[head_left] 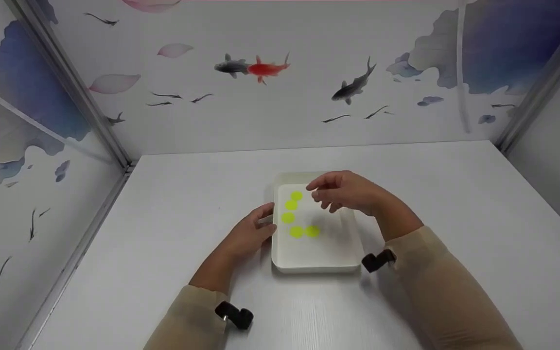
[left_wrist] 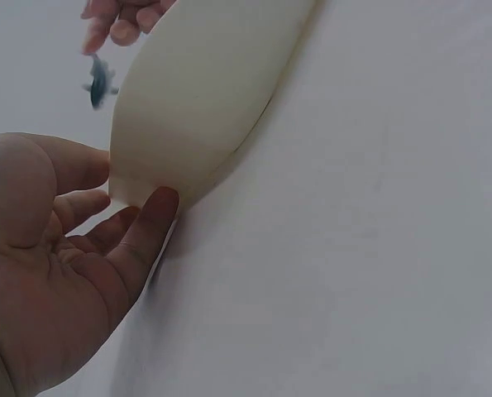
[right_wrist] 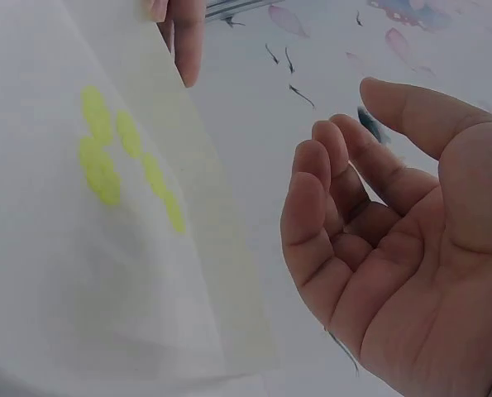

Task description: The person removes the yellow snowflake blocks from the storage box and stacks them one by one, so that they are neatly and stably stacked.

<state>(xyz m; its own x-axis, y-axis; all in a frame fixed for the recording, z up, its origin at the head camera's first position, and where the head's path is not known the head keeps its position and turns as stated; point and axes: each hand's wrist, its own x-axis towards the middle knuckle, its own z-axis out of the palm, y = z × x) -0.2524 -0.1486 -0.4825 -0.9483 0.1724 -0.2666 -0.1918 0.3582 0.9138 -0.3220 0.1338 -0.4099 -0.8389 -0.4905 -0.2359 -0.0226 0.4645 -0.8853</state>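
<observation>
A white rectangular tray with low walls lies on the table. Several flat, round bright-yellow pieces are spread over its left half in a bent line, also visible as yellow pieces in the right wrist view. At the tray's left side, my left hand holds the wall, its fingertips at rim and outer face; the wall fills much of the left wrist view. My right hand hovers over the tray's upper right part. Its fingers are loosely bent, thumb apart, with nothing between them.
The white table surrounds the tray. Behind it stands a white wall panel painted with fish and petals, with side panels held by metal posts. Black devices sit on both sleeved wrists.
</observation>
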